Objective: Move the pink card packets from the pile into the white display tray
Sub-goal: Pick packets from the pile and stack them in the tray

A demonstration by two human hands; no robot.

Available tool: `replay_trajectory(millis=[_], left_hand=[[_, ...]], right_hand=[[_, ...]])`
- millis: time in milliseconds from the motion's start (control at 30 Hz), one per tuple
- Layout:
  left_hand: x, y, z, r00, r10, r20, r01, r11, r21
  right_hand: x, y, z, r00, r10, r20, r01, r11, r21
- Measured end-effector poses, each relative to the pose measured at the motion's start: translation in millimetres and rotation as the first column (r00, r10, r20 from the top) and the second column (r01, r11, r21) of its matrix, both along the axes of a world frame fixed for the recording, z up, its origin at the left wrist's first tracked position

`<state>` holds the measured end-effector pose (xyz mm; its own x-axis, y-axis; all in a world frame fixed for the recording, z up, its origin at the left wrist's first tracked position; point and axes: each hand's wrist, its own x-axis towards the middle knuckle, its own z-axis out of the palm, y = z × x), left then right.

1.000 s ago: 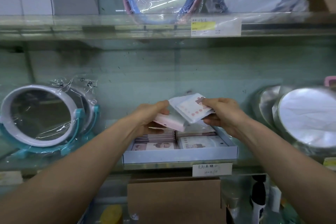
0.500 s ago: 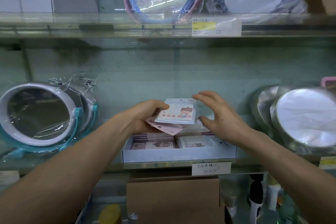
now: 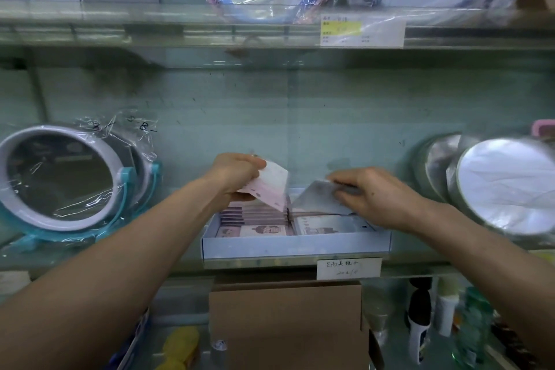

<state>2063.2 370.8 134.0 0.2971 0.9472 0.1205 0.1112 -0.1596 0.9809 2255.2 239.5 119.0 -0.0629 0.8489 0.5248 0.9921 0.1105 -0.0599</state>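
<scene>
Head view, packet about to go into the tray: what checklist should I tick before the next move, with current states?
1. Right hand grips the single packet: ok.
2. Single packet is over the right half of the tray: ok; tilted, not yet laid flat.
3. Left hand holds the spare packets: ok.
4. Room left in the right half: cannot tell; the hand and packet hide the back.
5. Single packet's printed side faces up: cannot tell; blurred.

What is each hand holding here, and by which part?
Left hand grips a small stack of pink packets by its left end; right hand pinches a single packet by its upper right edge.
</scene>
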Motion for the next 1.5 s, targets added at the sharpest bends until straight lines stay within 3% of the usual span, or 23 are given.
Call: replay_trajectory(millis=[133,300,500,567,633,667,733,800,933,1067,1167,1267,1367,1500], left_hand=[[-3.9,-0.7,-1.8,0.999,-0.011,0.040,0.011,1.000,0.000],[-7.7,-2.1,-3.3,0.999,-0.044,0.029,0.045,0.998,-0.053],[-14.3,-0.5,-1.5,0.989,-0.113,0.094,0.121,0.989,-0.086],[-17.6,0.7,0.0,0.990,-0.115,0.079,0.121,0.989,-0.083],[-20.7,1.7,1.2,0.992,-0.123,0.040,0.126,0.988,-0.084],[-22.1,1.8,1.9,0.990,-0.136,0.023,0.138,0.987,-0.085],[-24.2,2.6,2.8,0.985,-0.173,-0.009,0.171,0.981,-0.094],[-26.3,4.0,1.2,0.981,-0.188,-0.038,0.184,0.978,-0.099],[-31.4,5.2,-5.4,0.948,0.003,-0.319,0.047,0.988,0.149],[-28.4,-4.1,-9.6,0.904,0.120,-0.410,0.047,0.927,0.373],[-21.0,-14.7,-12.8,0.868,0.055,-0.494,0.155,0.914,0.374],[-14.2,-21.3,-19.3,0.740,-0.024,-0.672,0.311,0.898,0.310],[-11.6,-22.2,-23.9,0.610,-0.023,-0.792,0.357,0.901,0.248],[2.2,-24.9,-24.1,0.528,0.038,-0.848,0.338,0.907,0.250]], right_hand=[[0.5,6.6,-7.3,0.989,-0.054,0.141,0.076,0.985,-0.158],[-8.6,5.2,-4.2,0.997,-0.060,0.055,0.077,0.922,-0.380],[-12.3,5.5,-6.7,0.998,-0.065,0.015,0.065,0.893,-0.444],[-11.6,10.0,-1.8,0.996,-0.061,-0.072,0.029,0.922,-0.386],[-13.3,16.3,5.6,0.966,-0.068,-0.250,0.013,0.977,-0.215],[-15.3,19.9,8.8,0.919,-0.053,-0.390,-0.008,0.988,-0.152],[-25.0,25.0,12.6,0.740,-0.013,-0.672,-0.104,0.985,-0.134],[-37.4,28.0,12.7,0.626,-0.025,-0.779,-0.198,0.962,-0.190],[-56.4,37.4,4.6,0.635,-0.046,-0.771,-0.190,0.958,-0.214],[-66.3,47.4,-9.4,0.694,-0.117,-0.710,-0.136,0.948,-0.289],[-74.0,48.1,-13.1,0.833,-0.125,-0.538,-0.101,0.923,-0.371],[-73.4,45.2,-8.4,0.893,-0.139,-0.428,-0.054,0.911,-0.408],[-57.9,42.3,-3.0,0.899,-0.209,-0.384,0.059,0.928,-0.368],[-36.8,40.3,-12.7,0.854,-0.269,-0.445,0.149,0.946,-0.288]])
